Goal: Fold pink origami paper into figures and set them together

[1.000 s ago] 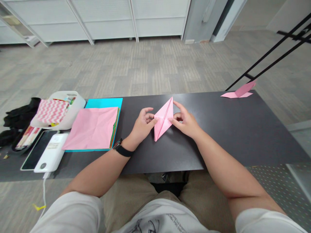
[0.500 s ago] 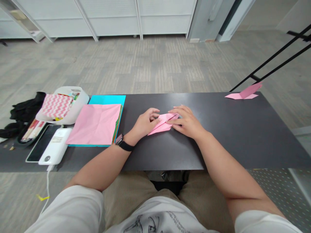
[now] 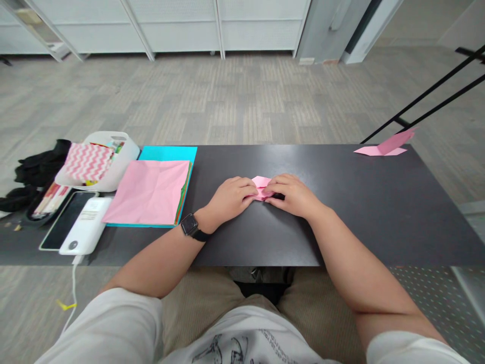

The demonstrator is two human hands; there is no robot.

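Note:
A small piece of folded pink paper point(image 3: 261, 181) lies on the dark table between my hands. My left hand point(image 3: 234, 196) is closed on its left end, with thumb and fingers together and the knuckles upward. Opposite it, my right hand point(image 3: 290, 194) grips the right side, its thumb and fingertips pressed near the middle folds. Both hands hide the paper's ends, so only its centre and far edge show. A black watch point(image 3: 190, 225) is on my left wrist.
To the left lies a stack of coloured paper with a pink sheet point(image 3: 149, 192) on top. Beside it are a white power bank point(image 3: 85, 227), a phone point(image 3: 68, 217) and a white basket point(image 3: 127, 156). A folded pink paper figure point(image 3: 386, 146) stands at the far right corner.
My left hand has turned over the paper's left end and closed on it. The paper has straightened from its slant, and more of it is now covered by my fingers.

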